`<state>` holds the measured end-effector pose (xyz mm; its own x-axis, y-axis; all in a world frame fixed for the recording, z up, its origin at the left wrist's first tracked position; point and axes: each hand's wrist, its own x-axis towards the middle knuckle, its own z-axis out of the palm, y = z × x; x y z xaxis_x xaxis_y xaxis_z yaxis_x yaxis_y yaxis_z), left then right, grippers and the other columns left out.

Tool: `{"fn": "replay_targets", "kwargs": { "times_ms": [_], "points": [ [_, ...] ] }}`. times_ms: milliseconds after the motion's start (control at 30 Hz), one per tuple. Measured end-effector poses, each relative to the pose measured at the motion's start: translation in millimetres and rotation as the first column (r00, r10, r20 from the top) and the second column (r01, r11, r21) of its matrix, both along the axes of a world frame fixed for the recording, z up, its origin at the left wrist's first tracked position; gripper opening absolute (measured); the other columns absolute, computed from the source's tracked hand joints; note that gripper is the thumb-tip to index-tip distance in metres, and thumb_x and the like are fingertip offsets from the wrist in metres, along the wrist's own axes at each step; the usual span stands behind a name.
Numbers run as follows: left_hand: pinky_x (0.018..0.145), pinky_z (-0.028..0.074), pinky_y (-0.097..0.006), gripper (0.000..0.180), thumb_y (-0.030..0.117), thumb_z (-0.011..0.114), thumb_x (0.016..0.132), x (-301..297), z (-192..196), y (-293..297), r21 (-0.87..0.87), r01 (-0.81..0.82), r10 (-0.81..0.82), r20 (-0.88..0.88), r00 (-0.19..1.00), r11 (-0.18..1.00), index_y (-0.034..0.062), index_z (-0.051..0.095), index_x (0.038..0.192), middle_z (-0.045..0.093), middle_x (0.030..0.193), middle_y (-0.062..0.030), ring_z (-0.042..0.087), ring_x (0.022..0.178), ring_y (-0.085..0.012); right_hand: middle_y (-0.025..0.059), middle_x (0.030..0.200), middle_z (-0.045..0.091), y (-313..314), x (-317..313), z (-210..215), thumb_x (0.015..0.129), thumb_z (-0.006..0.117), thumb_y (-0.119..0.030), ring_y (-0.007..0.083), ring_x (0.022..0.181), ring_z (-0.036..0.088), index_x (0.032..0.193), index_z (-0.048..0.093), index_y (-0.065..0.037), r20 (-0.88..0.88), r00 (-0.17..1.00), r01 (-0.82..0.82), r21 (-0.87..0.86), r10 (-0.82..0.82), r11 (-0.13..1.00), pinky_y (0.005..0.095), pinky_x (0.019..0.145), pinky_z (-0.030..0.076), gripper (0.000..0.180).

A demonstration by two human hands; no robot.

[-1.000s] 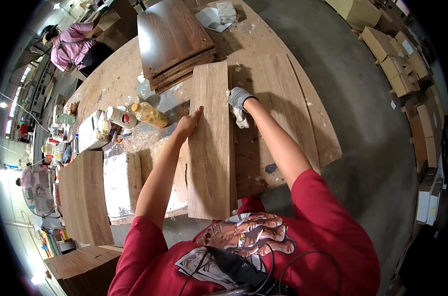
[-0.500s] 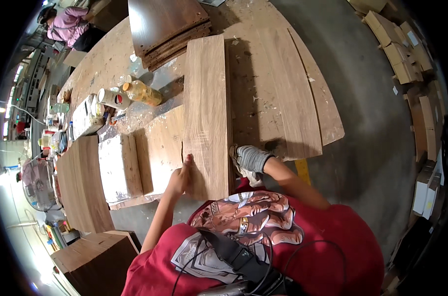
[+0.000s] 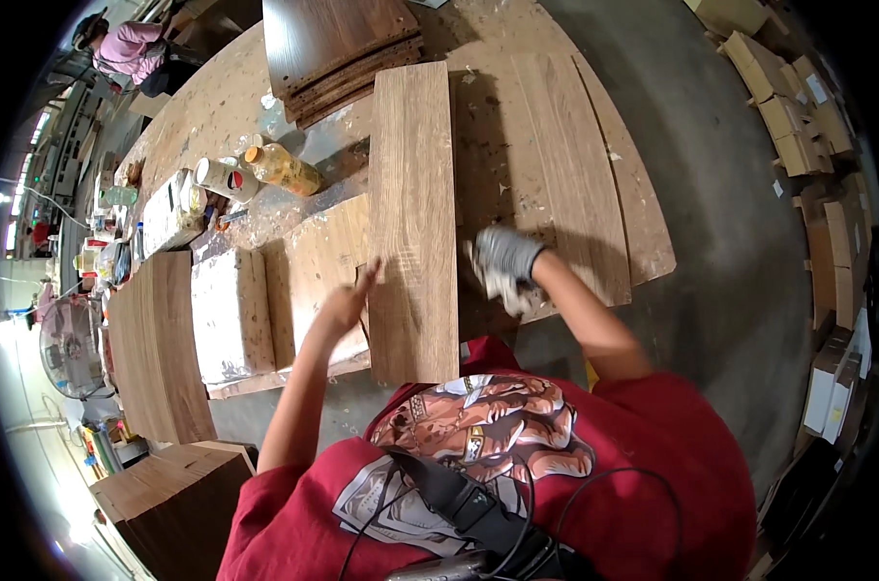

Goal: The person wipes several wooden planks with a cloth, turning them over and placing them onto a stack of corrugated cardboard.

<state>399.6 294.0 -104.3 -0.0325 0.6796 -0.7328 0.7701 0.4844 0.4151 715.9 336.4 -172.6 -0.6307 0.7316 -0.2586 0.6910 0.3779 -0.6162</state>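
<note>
A long wood-grain board (image 3: 412, 223) lies lengthwise in front of me, its near end reaching past the table edge towards my body. My bare left hand (image 3: 345, 306) is at the board's left edge, one digit along the top face and the other fingers mostly hidden; it appears closed on that edge. To the right of the board, apart from it, my right hand (image 3: 509, 254) wears a grey glove. Its fingers are closed round a crumpled whitish rag (image 3: 507, 292), slightly blurred by motion.
A flat wood-grain panel (image 3: 580, 179) lies on the stained worktable (image 3: 643, 228) at right. Dark brown boards (image 3: 338, 44) are stacked at the far side. A yellow-capped bottle (image 3: 287, 170), a white cup (image 3: 222, 180) and a white-wrapped block (image 3: 228, 315) stand left. A person (image 3: 130, 50) works far left.
My right hand with the rag has moved forward and right, away from the board's edge. My left hand has slid forward along the left edge.
</note>
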Motion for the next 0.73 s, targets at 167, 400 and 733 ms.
{"fn": "replay_targets", "kwargs": {
  "times_ms": [167,400,733],
  "points": [
    [0.068,0.043,-0.035,0.078,0.065,0.042,0.094,-7,-35,103,0.407,-0.167,0.058,0.266,0.962,0.898,-0.0108,0.059,0.087,0.054,0.071,-0.0104,0.045,0.068,-0.0187,0.0189,0.079,0.068,111,-1,-29,0.085,0.055,-0.018,0.032,0.072,0.066,0.082,0.068,-0.003,-0.076,0.833,0.551,0.033,-0.548,0.834,0.0427,0.066,0.052,0.02],
    [0.055,0.038,-0.031,0.065,0.058,0.046,0.097,-13,-65,125,0.477,-0.321,0.214,0.267,0.94,0.818,-0.0002,0.065,0.075,0.05,0.059,-0.0017,0.048,0.057,-0.0125,0.0139,0.085,0.07,140,-70,-31,0.082,0.061,-0.016,0.0298,0.082,0.065,0.092,0.072,-0.004,0.206,0.922,0.323,0.057,-0.328,0.945,0.0396,0.069,0.05,0.018],
    [0.073,0.048,-0.035,0.067,0.062,0.05,0.092,30,-29,151,0.439,0.033,-0.014,-0.046,0.999,0.898,-0.0024,0.069,0.097,0.064,0.072,-0.0105,0.061,0.072,-0.021,0.0163,0.093,0.071,152,-46,-2,0.083,0.068,-0.037,0.0297,0.087,0.065,0.1,0.074,-0.011,0.378,0.908,0.114,0.195,-0.182,0.974,0.0447,0.077,0.049,0.032]
  ]
}}
